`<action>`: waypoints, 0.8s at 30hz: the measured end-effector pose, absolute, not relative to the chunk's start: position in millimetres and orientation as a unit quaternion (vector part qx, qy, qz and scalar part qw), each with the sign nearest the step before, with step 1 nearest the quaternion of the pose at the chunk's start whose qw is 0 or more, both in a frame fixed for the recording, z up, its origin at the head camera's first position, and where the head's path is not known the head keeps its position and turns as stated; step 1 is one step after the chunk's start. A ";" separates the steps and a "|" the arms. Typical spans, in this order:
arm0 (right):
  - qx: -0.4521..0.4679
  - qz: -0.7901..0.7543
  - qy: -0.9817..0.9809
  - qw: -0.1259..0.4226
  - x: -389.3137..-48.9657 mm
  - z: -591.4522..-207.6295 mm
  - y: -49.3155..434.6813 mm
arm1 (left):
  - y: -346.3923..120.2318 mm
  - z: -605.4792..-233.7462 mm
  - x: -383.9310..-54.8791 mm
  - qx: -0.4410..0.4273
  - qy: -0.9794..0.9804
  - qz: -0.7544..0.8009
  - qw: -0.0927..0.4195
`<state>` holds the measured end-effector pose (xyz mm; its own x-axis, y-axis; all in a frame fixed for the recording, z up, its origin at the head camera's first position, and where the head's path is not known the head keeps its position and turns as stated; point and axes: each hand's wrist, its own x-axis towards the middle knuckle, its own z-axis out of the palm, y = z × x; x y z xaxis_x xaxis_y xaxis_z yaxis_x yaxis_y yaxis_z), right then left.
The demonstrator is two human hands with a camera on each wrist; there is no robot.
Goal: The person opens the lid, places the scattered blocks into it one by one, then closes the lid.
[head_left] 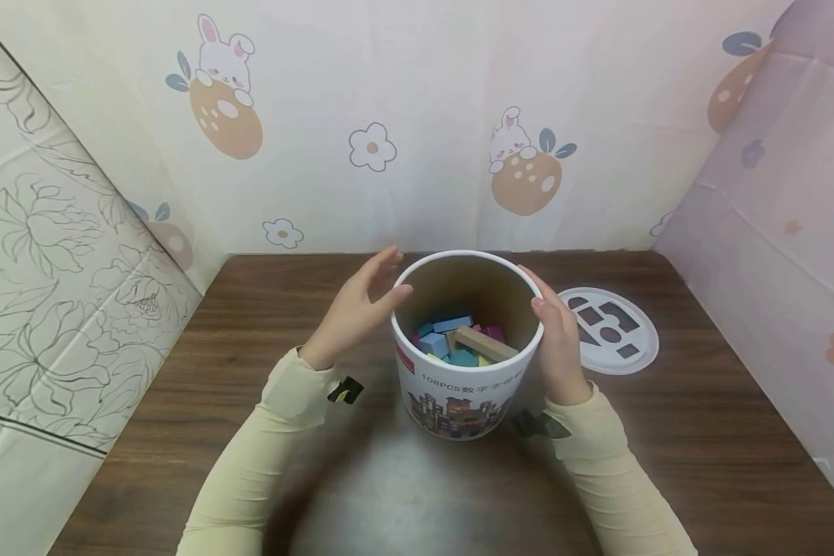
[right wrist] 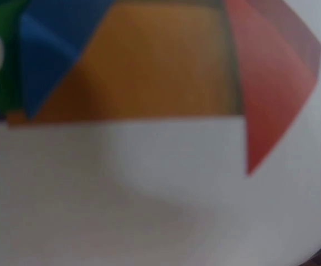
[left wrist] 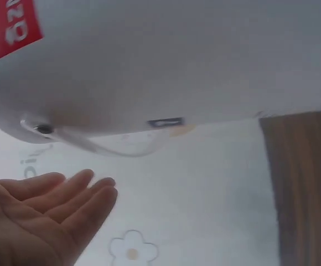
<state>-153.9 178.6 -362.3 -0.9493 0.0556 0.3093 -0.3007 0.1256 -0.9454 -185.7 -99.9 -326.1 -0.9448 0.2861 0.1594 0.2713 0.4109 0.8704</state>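
A white bucket (head_left: pixel 417 386), printed with a picture of colourful buildings and "108PCS", stands uncovered on the table in the head view. Inside lie several coloured blocks (head_left: pixel 452 324) and a long plain wooden block (head_left: pixel 485 344). My right hand (head_left: pixel 559 340) holds the bucket's right side, its thumb at the rim; its fingers are partly hidden behind the wall. At the left of the rim, my left hand (head_left: pixel 354 313) has its fingers extended. The left wrist view shows that palm apart from the bucket's side, near a white handle (left wrist: pixel 116 151). Printed bucket wall fills the right wrist view.
To the right of the bucket, a white round lid (head_left: pixel 642 332) with shaped cut-outs lies on the dark wooden table (head_left: pixel 250 324). A patterned curtain (head_left: pixel 431 201) hangs behind the table's far edge, and a flower-line panel (head_left: pixel 49 232) stands at left.
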 end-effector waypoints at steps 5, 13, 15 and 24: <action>0.086 0.653 -0.739 0.140 -154.7 -364.5 179.0 | -97.4 -340.5 -182.8 0.169 0.815 0.554 0.012; 0.089 0.655 -0.737 0.141 -155.1 -366.0 178.8 | -84.2 -361.0 -182.4 0.193 0.772 0.605 -0.032; 0.090 0.658 -0.734 0.140 -154.8 -365.7 178.6 | -79.4 -365.0 -182.6 0.201 0.757 0.620 -0.043; 0.088 0.657 -0.736 0.137 -154.0 -364.4 178.4 | -68.0 -372.4 -181.0 0.213 0.722 0.654 -0.077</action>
<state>-154.0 178.4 -364.4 -0.9470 0.0510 0.3172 -0.3093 0.1223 -0.9431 -181.0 -68.0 -372.4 -0.8975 0.2062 0.3899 0.4082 0.0538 0.9113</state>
